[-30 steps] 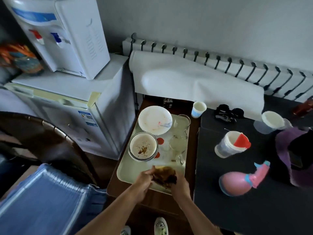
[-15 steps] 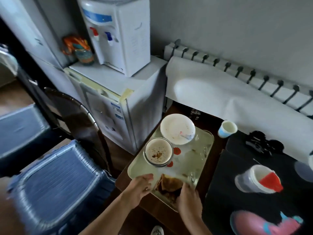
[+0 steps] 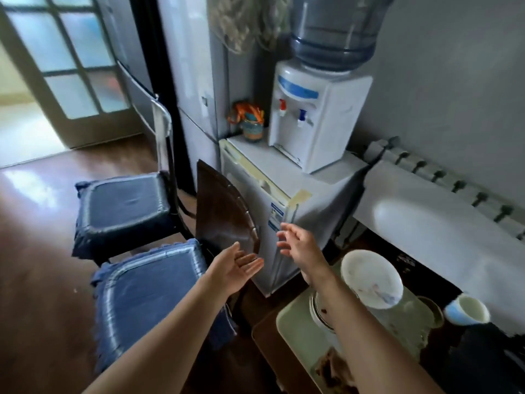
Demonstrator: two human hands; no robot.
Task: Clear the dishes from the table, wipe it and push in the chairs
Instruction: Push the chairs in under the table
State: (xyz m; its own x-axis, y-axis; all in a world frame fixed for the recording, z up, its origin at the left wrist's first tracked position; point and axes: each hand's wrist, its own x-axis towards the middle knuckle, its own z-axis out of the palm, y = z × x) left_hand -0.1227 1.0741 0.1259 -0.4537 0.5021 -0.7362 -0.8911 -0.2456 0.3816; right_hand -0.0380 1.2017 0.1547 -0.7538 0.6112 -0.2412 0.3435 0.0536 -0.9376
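My left hand (image 3: pixel 237 267) and my right hand (image 3: pixel 301 244) are both open and empty, held out toward the dark curved backrest (image 3: pixel 224 214) of the nearer chair with a blue cushion (image 3: pixel 147 291). A second blue-cushioned chair (image 3: pixel 122 206) stands behind it. At lower right a pale green tray (image 3: pixel 295 325) on the wooden table (image 3: pixel 264 334) carries a white plate (image 3: pixel 369 277), a bowl (image 3: pixel 319 311) half hidden by my right forearm, and a brown cloth (image 3: pixel 332 371). A blue and white cup (image 3: pixel 466 308) stands beside the tray.
A small white fridge (image 3: pixel 287 200) with a water dispenser (image 3: pixel 315 118) on top stands close behind the chair back. A tall fridge (image 3: pixel 193 81) and a glass-paned door (image 3: pixel 65 64) are at the left. A radiator (image 3: pixel 443 177) under white paper lines the right wall.
Both hands left the brown cloth on the tray and rose to the left toward the chair back. The view swung left, away from the table.
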